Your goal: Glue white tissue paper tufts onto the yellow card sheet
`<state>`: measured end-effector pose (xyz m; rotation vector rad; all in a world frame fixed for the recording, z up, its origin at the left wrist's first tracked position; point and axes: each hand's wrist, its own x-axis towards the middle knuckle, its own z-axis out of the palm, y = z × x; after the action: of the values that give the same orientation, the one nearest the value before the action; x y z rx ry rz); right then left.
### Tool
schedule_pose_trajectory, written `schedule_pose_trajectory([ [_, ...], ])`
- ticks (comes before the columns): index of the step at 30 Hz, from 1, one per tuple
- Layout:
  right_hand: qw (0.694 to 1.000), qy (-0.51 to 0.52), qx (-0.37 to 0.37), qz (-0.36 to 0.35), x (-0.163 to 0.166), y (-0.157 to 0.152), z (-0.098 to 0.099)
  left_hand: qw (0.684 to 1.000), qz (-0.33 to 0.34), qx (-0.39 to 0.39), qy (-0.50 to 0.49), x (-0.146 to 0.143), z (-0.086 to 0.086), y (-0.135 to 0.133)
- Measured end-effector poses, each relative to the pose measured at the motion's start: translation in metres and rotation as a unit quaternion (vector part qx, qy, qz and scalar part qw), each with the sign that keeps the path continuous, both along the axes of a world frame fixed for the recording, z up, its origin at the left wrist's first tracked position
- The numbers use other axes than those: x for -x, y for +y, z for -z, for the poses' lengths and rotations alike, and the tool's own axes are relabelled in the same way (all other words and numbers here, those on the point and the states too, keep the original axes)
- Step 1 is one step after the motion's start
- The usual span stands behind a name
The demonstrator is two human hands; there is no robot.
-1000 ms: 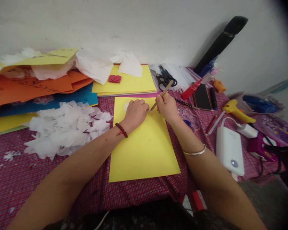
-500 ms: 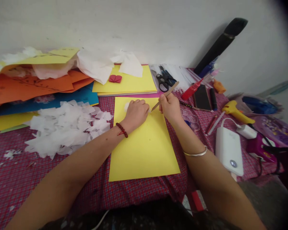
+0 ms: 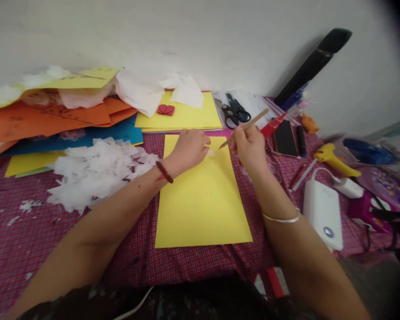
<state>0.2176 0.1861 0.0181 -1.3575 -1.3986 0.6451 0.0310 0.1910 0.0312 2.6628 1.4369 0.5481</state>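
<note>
A yellow paper sheet [image 3: 205, 209] lies flat in front of me on the checked cloth. Over its upper left part is my left hand [image 3: 191, 146], fingers curled together; whatever is between the fingertips is hidden. A small whitish patch [image 3: 211, 154] shows on the sheet just right of those fingertips. My right hand [image 3: 250, 144] grips a thin wooden stick [image 3: 260, 116] near the sheet's upper right edge. The stick's pointed end slants down to the left, toward the left fingertips but apart from them.
Left of the sheet is a heap of white paper pieces [image 3: 93, 173]. Behind are orange sheets [image 3: 53, 120], a red folded paper [image 3: 166, 110] and black scissors [image 3: 233, 115]. A red tube [image 3: 273, 124], a phone [image 3: 286, 138], a yellow glue gun [image 3: 333, 160] and a white power bank [image 3: 323, 213] lie right.
My right hand has drawn back to the right with the stick, whose tip has left the left fingertips. My left hand has shifted slightly up, and a whitish patch shows beside it.
</note>
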Motion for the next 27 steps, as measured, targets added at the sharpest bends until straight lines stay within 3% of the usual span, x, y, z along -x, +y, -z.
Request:
schedule_pose_trajectory([
  [3, 0.998, 0.056, -0.012, -0.003, -0.005, -0.018, -0.014, 0.992, -0.054, 0.012, -0.117, 0.036, -0.041, 0.01],
  [5, 0.995, 0.078, 0.032, -0.046, -0.006, -0.029, -0.016, 0.989, -0.089, 0.037, -0.116, 0.067, -0.062, 0.012],
  [7, 0.99, 0.076, 0.064, -0.096, -0.006, -0.038, -0.011, 0.986, -0.119, 0.081, -0.082, 0.096, -0.072, 0.006],
  [10, 0.984, 0.063, 0.071, -0.148, -0.005, -0.045, 0.001, 0.977, -0.144, 0.146, -0.05, 0.13, -0.065, -0.011],
  [14, 0.98, 0.046, 0.063, -0.184, -0.007, -0.045, 0.014, 0.973, -0.105, 0.205, -0.006, 0.149, -0.035, -0.028],
  [19, 0.98, 0.026, 0.06, -0.189, -0.013, -0.043, 0.02, 0.984, -0.065, 0.142, 0.09, 0.15, -0.007, -0.027],
  [23, 0.982, 0.013, 0.056, -0.18, -0.014, -0.045, 0.017, 0.98, -0.086, 0.116, 0.138, 0.149, -0.001, -0.022],
  [27, 0.984, 0.035, 0.047, -0.17, -0.015, -0.045, 0.012, 0.977, -0.133, 0.125, 0.112, 0.149, -0.008, -0.023],
])
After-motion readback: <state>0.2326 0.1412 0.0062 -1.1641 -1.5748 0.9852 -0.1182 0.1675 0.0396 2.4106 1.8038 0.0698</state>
